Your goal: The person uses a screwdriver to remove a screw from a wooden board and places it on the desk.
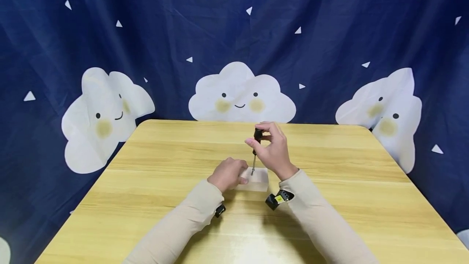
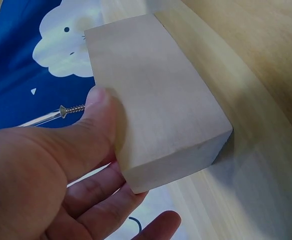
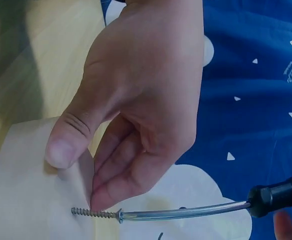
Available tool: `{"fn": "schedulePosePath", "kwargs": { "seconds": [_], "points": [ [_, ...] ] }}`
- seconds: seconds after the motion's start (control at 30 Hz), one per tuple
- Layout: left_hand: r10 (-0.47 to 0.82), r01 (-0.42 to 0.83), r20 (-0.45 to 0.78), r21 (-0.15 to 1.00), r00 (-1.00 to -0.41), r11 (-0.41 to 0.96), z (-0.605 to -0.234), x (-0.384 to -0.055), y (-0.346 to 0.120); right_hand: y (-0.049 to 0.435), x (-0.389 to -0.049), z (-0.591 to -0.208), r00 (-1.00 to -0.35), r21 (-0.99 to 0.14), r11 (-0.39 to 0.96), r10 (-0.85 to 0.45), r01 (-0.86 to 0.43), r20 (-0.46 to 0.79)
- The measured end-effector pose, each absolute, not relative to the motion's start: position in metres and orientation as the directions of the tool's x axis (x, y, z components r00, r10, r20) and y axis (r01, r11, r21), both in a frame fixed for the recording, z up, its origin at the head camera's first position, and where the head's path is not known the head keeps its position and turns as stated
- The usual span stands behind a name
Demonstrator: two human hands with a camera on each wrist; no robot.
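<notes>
A pale wooden block lies on the table, and my left hand grips its left end. In the left wrist view, the thumb presses near one edge of the block. A threaded screw stands with its tip at the block's top face, most of its thread showing. The tip of a screwdriver meets the screw's head. My right hand holds the screwdriver's black handle between thumb and fingers, above the block. Only some right fingertips show in the right wrist view.
The wood-grain table stretches out around the block. Behind it hangs a dark blue curtain printed with white clouds and triangles. A small black camera sits at the right wrist, another at the left.
</notes>
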State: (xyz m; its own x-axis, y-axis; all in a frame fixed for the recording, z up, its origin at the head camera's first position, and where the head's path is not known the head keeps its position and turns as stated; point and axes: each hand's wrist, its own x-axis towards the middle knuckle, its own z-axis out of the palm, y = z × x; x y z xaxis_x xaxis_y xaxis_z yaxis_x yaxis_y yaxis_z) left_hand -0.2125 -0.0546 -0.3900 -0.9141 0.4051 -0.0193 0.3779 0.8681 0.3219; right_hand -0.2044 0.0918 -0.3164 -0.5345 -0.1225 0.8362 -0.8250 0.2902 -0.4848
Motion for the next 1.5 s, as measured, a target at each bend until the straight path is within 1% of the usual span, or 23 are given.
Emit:
{"fn": "schedulePosePath", "kwargs": {
  "seconds": [0.1, 0.23, 0.37, 0.57, 0.63, 0.83, 1.0, 1.17, 1.27, 1.5],
  "points": [
    [0.406, 0.380, -0.014, 0.319, -0.914, 0.868, -0.391, -0.213, -0.055, 0.093, -0.204, -0.314, -0.539, -0.489, 0.334, -0.072, -0.806, 0.839],
    [0.415, 0.392, -0.005, 0.312, -0.910, 0.865, -0.390, -0.213, -0.056, 0.094, -0.204, -0.314, -0.551, -0.508, 0.328, -0.048, -0.797, 0.833],
    [0.411, 0.389, -0.012, 0.304, -0.911, 0.870, -0.390, -0.213, -0.056, 0.097, -0.206, -0.315, -0.565, -0.524, 0.300, -0.066, -0.797, 0.822],
    [0.414, 0.391, -0.009, 0.306, -0.910, 0.868, -0.391, -0.213, -0.054, 0.102, -0.209, -0.318, -0.559, -0.521, 0.251, -0.110, -0.816, 0.822],
    [0.412, 0.386, -0.017, 0.312, -0.911, 0.868, -0.390, -0.213, -0.054, 0.103, -0.209, -0.317, -0.557, -0.521, 0.249, -0.104, -0.817, 0.824],
    [0.421, 0.393, -0.019, 0.319, -0.907, 0.862, -0.389, -0.213, -0.054, 0.104, -0.205, -0.314, -0.570, -0.532, 0.301, -0.047, -0.791, 0.820],
    [0.420, 0.396, -0.013, 0.310, -0.907, 0.864, -0.388, -0.213, -0.054, 0.105, -0.205, -0.313, -0.581, -0.528, 0.342, -0.067, -0.777, 0.811],
    [0.422, 0.398, -0.012, 0.307, -0.907, 0.864, -0.388, -0.213, -0.055, 0.103, -0.206, -0.316, -0.579, -0.533, 0.291, -0.097, -0.795, 0.810],
    [0.419, 0.395, -0.010, 0.313, -0.908, 0.864, -0.388, -0.213, -0.055, 0.102, -0.207, -0.317, -0.581, -0.542, 0.268, -0.094, -0.797, 0.808],
    [0.415, 0.387, -0.016, 0.326, -0.910, 0.862, -0.389, -0.213, -0.055, 0.101, -0.204, -0.316, -0.580, -0.536, 0.349, -0.026, -0.768, 0.814]
  ]
}}
